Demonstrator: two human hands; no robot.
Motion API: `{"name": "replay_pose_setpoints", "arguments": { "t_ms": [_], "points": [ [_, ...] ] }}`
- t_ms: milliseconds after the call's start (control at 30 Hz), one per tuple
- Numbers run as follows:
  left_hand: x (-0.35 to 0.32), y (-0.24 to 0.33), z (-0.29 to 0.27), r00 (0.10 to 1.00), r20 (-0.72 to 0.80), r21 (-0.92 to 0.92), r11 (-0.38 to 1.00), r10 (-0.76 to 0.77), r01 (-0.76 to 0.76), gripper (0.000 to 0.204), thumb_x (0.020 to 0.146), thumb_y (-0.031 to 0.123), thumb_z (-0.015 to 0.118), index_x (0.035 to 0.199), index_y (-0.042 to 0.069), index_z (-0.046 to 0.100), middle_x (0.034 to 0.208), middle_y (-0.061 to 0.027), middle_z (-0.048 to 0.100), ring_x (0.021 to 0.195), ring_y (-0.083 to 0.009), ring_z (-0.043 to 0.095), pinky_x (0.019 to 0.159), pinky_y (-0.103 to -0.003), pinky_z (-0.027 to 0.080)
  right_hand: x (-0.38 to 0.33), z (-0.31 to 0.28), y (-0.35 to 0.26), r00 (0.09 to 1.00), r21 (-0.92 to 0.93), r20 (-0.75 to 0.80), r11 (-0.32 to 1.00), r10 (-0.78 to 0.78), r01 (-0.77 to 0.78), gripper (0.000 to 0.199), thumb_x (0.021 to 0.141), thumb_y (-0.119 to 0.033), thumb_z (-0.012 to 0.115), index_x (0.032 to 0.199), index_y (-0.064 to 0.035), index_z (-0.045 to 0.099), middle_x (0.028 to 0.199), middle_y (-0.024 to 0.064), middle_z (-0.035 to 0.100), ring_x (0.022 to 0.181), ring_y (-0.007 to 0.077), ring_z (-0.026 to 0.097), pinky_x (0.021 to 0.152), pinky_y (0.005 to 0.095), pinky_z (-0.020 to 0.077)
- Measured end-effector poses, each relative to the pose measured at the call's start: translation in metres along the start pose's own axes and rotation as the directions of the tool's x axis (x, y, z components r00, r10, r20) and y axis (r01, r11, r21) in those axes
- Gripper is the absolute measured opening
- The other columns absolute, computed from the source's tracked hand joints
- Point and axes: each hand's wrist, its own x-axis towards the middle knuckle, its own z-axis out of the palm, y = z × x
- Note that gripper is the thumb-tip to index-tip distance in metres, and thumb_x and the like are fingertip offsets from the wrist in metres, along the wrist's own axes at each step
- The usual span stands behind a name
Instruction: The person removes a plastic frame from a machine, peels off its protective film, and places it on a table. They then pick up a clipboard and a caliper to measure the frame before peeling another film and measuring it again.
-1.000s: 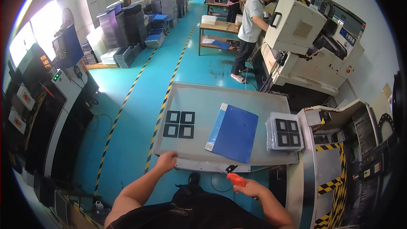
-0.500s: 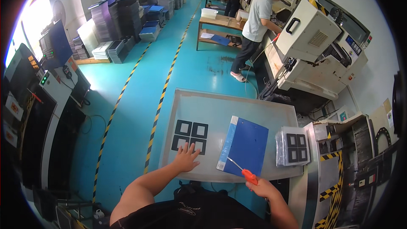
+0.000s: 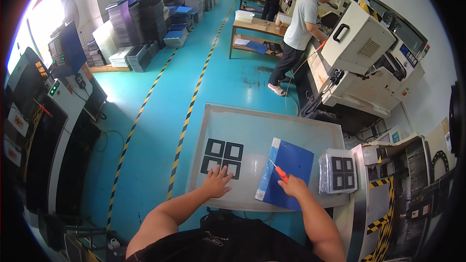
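Observation:
My left hand (image 3: 217, 183) is open, fingers spread, with its fingertips over the lower edge of several black square frames (image 3: 241, 153) laid in a tight grid on the table. In my right hand (image 3: 294, 186) is an orange-handled screwdriver (image 3: 281, 174), its thin metal shaft pointing forward and left. Its tip appears over the pale strip along the left side of a blue folder (image 3: 297, 162); whether it touches cannot be made out. The fingers close round the rear of the handle, and the hand is above the folder.
A stack of film-wrapped sheets (image 3: 327, 174) with black frames on top stands at the right of the grey table (image 3: 272, 117). Machines flank both sides. Beyond the table, a person (image 3: 297, 26) works at a machine (image 3: 359, 43). Stacked sheets (image 3: 148, 19) line the far left.
My right hand has moved forward with the screwdriver and is now over the folder. My left hand stays by the black frames. The whole view has shifted slightly.

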Motion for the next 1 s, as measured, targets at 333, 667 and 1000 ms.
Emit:
{"name": "replay_pose_setpoints", "arguments": {
  "t_ms": [333, 667, 1000],
  "points": [
    [0.003, -0.001, -0.005, 1.0, 0.013, 0.002, 1.0, -0.007, 0.007, 0.068, 0.094, 0.055, 0.048, 0.151, 0.022, 0.03, 0.158, -0.022, 0.02, 0.145, -0.0483, 0.015, 0.114, -0.063, 0.017, -0.018, 0.023, 0.067, 1.0, 0.3, 0.012, 0.954, 0.006, -0.009, 0.057, 0.089, -0.051, 0.061, 0.116, 0.0001, 0.062, 0.103, 0.0238, 0.069, 0.1, 0.0389, 0.066, 0.087, 0.0447, 0.0504],
    [-0.003, 0.016, -0.01, 0.997, 0.065, -0.01, 0.999, -0.051, 0.051, 0.07, 0.092, 0.054, 0.051, 0.151, 0.021, 0.031, 0.158, -0.023, 0.019, 0.145, -0.0478, 0.014, 0.114, -0.063, 0.017, -0.077, 0.003, 0.074, 0.986, 0.451, 0.154, 0.883, 0.066, -0.13, 0.05, 0.089, -0.044, 0.063, 0.116, -0.0016, 0.062, 0.094, 0.018, 0.07, 0.09, 0.032, 0.069, 0.081, 0.0414, 0.0522],
    [0.006, 0.032, 0.026, 0.996, -0.085, -0.019, 0.999, -0.031, 0.03, 0.073, 0.089, 0.049, 0.058, 0.15, 0.015, 0.035, 0.157, -0.0236, 0.023, 0.144, -0.0482, 0.018, 0.114, -0.062, 0.018, -0.106, -0.044, 0.054, 0.995, 0.373, 0.03, 0.925, -0.091, 0.073, 0.048, 0.09, -0.039, 0.065, 0.119, -0.0015, 0.057, 0.095, 0.0214, 0.068, 0.093, 0.0395, 0.066, 0.081, 0.0433, 0.0502]
  ]
}}
